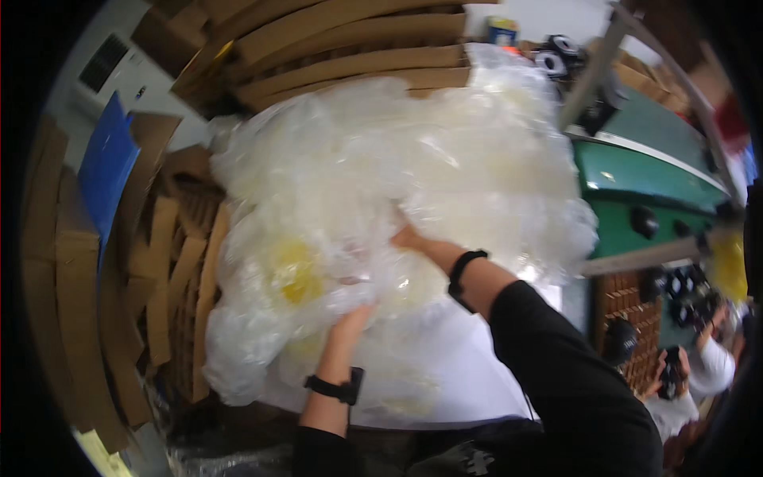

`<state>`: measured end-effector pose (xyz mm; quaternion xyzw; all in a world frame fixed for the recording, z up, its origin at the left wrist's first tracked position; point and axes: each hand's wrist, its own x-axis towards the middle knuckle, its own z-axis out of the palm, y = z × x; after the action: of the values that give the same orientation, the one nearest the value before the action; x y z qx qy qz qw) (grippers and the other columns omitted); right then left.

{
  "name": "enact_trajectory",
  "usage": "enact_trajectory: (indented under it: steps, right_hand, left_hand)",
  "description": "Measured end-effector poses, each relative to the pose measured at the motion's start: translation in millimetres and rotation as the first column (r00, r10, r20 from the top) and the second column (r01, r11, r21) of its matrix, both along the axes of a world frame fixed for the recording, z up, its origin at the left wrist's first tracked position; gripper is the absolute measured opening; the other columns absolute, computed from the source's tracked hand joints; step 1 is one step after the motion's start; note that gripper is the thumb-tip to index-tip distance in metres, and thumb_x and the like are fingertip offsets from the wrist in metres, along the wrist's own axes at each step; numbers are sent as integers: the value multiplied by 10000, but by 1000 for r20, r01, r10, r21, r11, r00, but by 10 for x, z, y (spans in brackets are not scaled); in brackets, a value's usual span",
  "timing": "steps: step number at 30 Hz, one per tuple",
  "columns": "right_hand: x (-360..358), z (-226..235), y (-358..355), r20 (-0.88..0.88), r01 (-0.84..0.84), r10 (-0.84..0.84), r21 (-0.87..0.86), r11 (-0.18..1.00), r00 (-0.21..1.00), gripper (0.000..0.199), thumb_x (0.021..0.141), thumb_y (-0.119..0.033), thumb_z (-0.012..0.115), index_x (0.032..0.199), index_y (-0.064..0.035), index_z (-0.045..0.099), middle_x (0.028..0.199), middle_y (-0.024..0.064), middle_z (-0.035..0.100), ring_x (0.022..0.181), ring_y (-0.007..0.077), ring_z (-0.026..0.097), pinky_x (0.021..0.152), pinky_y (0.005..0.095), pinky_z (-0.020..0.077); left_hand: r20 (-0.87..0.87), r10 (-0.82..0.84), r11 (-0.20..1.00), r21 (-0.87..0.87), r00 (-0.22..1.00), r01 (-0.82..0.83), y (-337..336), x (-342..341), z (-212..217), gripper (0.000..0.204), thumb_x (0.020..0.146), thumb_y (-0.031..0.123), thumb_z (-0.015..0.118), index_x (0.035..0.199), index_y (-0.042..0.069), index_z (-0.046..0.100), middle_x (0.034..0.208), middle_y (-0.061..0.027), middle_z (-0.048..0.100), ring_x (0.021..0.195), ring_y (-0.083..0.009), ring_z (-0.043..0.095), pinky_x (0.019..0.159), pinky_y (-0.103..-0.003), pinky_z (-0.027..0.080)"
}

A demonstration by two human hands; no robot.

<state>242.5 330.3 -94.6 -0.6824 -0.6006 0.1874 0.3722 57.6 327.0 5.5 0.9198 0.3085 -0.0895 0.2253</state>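
A large heap of clear plastic bags (477, 167) with pale, whitish contents covers the table in front of me. My right hand (407, 235) reaches into the middle of the heap, its fingers blurred and partly sunk among the plastic. Nearer to me, my left hand (351, 322) touches the front of the heap, and the film hides its fingertips. Between and beyond the hands a pinkish patch (354, 258) shows through the plastic. A yellow item (296, 272) shows through the bags to the left. Both wrists wear black bands.
White table surface (469, 370) shows at the front. Cardboard boxes with dividers (187, 270) stand left, beside a blue sheet (110, 171); stacked cardboard (358, 40) lies behind. On the right are a metal frame (592, 75), a green conveyor (636, 175) and co-workers handling black parts.
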Motion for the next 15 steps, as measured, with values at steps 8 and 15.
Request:
enact_trajectory:
  steps: [8, 15]
  right_hand:
    - [662, -353, -372, -14, 166, -172, -196, 966, 985, 916, 741, -446, 712, 1396, 33, 287, 1443, 243, 284, 1334, 377, 281, 1110, 461, 227]
    - [1162, -745, -1017, 101, 217, -197, -266, 939, 975, 895, 780, -447, 686, 1407, 37, 267, 1446, 260, 276, 1353, 376, 255, 1118, 457, 216]
  left_hand:
    - [-20, -197, 967, 160, 980, 198, -1443, -840, 856, 718, 814, 380, 597, 1441, 177, 311, 1492, -121, 252, 1350, -337, 257, 1086, -526, 201]
    - [-208, -325, 655, 654, 923, 378, -1107, -1031, -112, 702, 804, 159, 534, 1454, 189, 272, 1496, -60, 264, 1340, -302, 293, 1103, -418, 252]
